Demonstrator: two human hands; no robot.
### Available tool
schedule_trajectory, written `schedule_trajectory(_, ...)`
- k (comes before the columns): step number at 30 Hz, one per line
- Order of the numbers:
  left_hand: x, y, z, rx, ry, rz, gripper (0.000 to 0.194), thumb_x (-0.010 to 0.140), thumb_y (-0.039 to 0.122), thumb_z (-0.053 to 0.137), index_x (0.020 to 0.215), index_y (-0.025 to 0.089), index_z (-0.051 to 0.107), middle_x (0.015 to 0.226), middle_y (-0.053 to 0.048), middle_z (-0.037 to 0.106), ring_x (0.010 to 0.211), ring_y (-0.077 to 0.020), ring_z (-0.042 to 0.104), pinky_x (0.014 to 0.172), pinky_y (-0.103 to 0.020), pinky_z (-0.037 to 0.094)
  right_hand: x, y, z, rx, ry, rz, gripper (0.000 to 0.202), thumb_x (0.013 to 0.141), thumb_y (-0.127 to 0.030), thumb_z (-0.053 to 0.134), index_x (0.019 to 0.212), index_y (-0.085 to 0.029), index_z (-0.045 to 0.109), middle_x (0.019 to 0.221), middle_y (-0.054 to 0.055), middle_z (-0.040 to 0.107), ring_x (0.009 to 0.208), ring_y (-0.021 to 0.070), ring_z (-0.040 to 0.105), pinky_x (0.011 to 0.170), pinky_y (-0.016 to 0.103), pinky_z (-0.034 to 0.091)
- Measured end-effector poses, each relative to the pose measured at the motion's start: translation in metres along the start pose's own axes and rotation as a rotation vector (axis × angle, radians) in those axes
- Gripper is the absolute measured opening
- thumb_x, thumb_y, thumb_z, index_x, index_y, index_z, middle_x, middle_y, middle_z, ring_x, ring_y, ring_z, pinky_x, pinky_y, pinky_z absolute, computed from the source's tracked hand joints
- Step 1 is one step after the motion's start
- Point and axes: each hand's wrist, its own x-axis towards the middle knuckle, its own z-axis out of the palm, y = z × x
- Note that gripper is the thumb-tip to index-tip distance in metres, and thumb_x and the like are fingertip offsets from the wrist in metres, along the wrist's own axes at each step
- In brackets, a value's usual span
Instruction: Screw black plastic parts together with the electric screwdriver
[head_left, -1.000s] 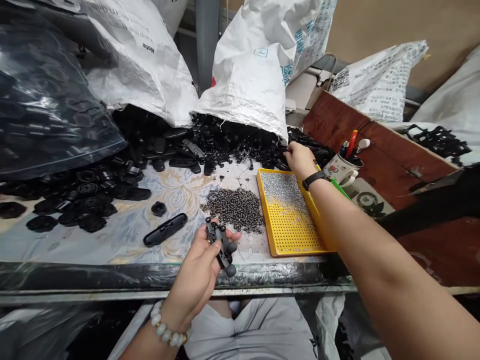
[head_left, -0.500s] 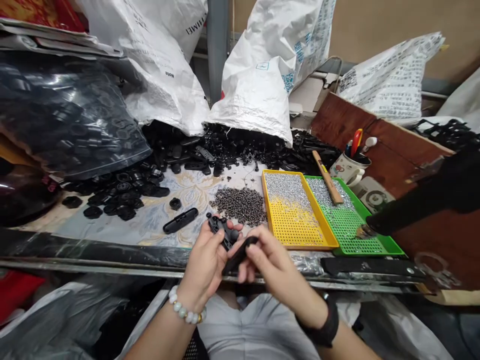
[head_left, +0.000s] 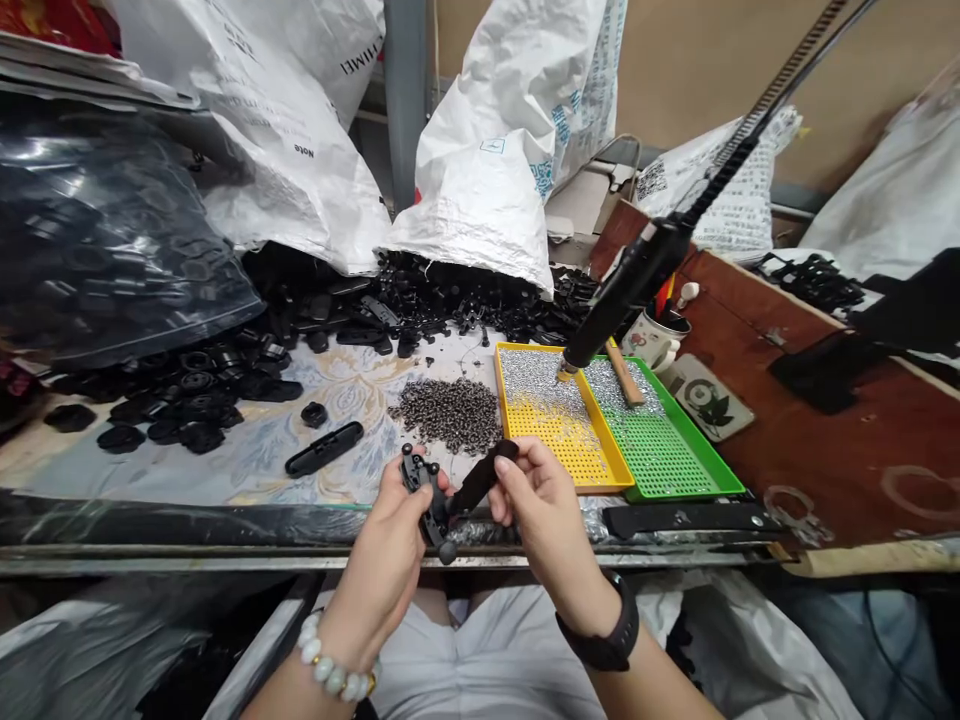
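Observation:
My left hand (head_left: 394,530), with a bead bracelet at the wrist, grips a black plastic part (head_left: 427,500) with round knobs. My right hand (head_left: 536,495) pinches the upper end of a long, flat black piece (head_left: 480,480), whose lower end meets the part in my left hand. Both hands are over the table's front edge. Just beyond them lies a pile of small dark metal pieces (head_left: 450,412). An oblong black shell (head_left: 324,449) and a small black knob (head_left: 313,414) rest on the table to the left.
Yellow (head_left: 555,440) and green (head_left: 686,455) trays hold small silvery pieces. A hanging black screwdriver (head_left: 630,285) points into the yellow one. Behind are a mug (head_left: 651,338), heaped black parts (head_left: 360,310) and white sacks (head_left: 480,190). A bag of parts (head_left: 112,240) stands left.
The view has shifted right. The black screwdriver has swung from the green tray to above the yellow tray. The long piece now stands out more openly between my hands, and the knobbed part has turned.

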Motion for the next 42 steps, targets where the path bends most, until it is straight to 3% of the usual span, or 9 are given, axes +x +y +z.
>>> schedule_trajectory(5,-0.006,0.000,0.000,-0.107,-0.040,-0.114,0.022,0.078,0.014,0.055,0.099,0.022,0.054,0.084,0.002,0.062,0.091,-0.0147,0.058,0.089,-0.029,0.041,0.002,0.001,-0.001,-0.052,0.059,-0.044,0.026,0.076,-0.032,0.063,0.096,-0.024,0.050,0.072,-0.004,0.051,0.047,0.0051,0.045,0.042,0.018,0.036)
schedule_trajectory(10,-0.006,0.003,-0.003,-0.161,-0.136,-0.196,0.025,0.088,0.038,0.048,0.103,0.021,0.059,0.093,-0.003,0.065,0.093,-0.0188,0.059,0.086,-0.032,0.044,-0.001,-0.007,-0.005,-0.159,-0.014,-0.144,0.008,0.084,-0.028,0.056,0.087,-0.024,0.050,0.074,-0.002,0.057,0.061,0.0083,0.056,0.057,0.021,0.047)
schedule_trajectory(17,0.003,0.012,-0.023,-0.008,-0.597,-0.569,0.060,0.078,0.069,0.038,0.100,0.017,0.057,0.082,-0.007,0.061,0.073,-0.0194,0.060,0.066,-0.034,0.048,0.020,-0.040,-0.026,-0.481,-0.759,-0.219,0.011,0.088,-0.023,0.050,0.086,-0.019,0.060,0.109,0.007,0.056,0.105,0.0151,0.055,0.095,0.036,0.044)
schedule_trajectory(22,0.006,0.008,-0.027,0.106,-0.782,-0.562,0.045,0.068,0.044,0.073,0.101,0.018,0.054,0.085,-0.004,0.057,0.076,-0.0179,0.059,0.066,-0.031,0.045,0.039,-0.042,-0.024,-0.591,-0.999,-0.205,0.011,0.083,-0.015,0.057,0.085,-0.017,0.068,0.120,0.008,0.047,0.120,0.0173,0.045,0.103,0.037,0.037)
schedule_trajectory(25,0.004,0.007,-0.022,0.234,-0.738,-0.487,0.029,0.075,0.031,0.068,0.095,0.015,0.055,0.079,-0.003,0.057,0.070,-0.0144,0.056,0.065,-0.030,0.044,0.036,-0.032,-0.017,-0.731,-0.888,-0.267,0.027,0.084,-0.006,0.049,0.098,-0.020,0.068,0.128,0.008,0.045,0.125,0.0170,0.041,0.107,0.038,0.033)
schedule_trajectory(28,0.003,0.007,-0.019,0.318,-0.595,-0.365,0.025,0.082,0.029,0.059,0.102,0.016,0.051,0.077,-0.002,0.058,0.071,-0.0132,0.055,0.069,-0.029,0.044,0.028,-0.023,-0.015,-0.752,-0.560,-0.353,0.043,0.082,0.002,0.038,0.108,-0.022,0.062,0.124,0.008,0.050,0.119,0.0145,0.047,0.103,0.037,0.037)
schedule_trajectory(31,0.000,0.007,-0.015,0.315,-0.470,-0.315,0.031,0.085,0.029,0.055,0.113,0.019,0.044,0.079,0.000,0.058,0.075,-0.0122,0.054,0.074,-0.027,0.043,0.019,-0.017,-0.019,-0.712,-0.351,-0.389,0.034,0.084,-0.002,0.039,0.102,-0.021,0.061,0.107,0.007,0.058,0.106,0.0139,0.054,0.095,0.034,0.044)
schedule_trajectory(39,-0.001,0.000,-0.007,0.391,-0.321,-0.101,0.025,0.088,0.043,0.046,0.102,0.023,0.047,0.073,0.004,0.053,0.066,-0.0113,0.052,0.066,-0.025,0.045,0.005,-0.014,-0.018,-0.649,-0.235,-0.340,0.018,0.086,-0.014,0.046,0.093,-0.020,0.062,0.097,0.006,0.062,0.094,0.0143,0.059,0.084,0.030,0.048)
schedule_trajectory(42,-0.004,0.002,-0.009,0.502,-0.329,-0.051,0.030,0.088,0.044,0.046,0.110,0.025,0.046,0.077,0.003,0.057,0.074,-0.0129,0.056,0.078,-0.027,0.044,0.003,-0.013,-0.015,-0.584,-0.218,-0.278,0.016,0.086,-0.017,0.047,0.094,-0.021,0.061,0.096,0.005,0.061,0.092,0.0144,0.059,0.081,0.029,0.049)
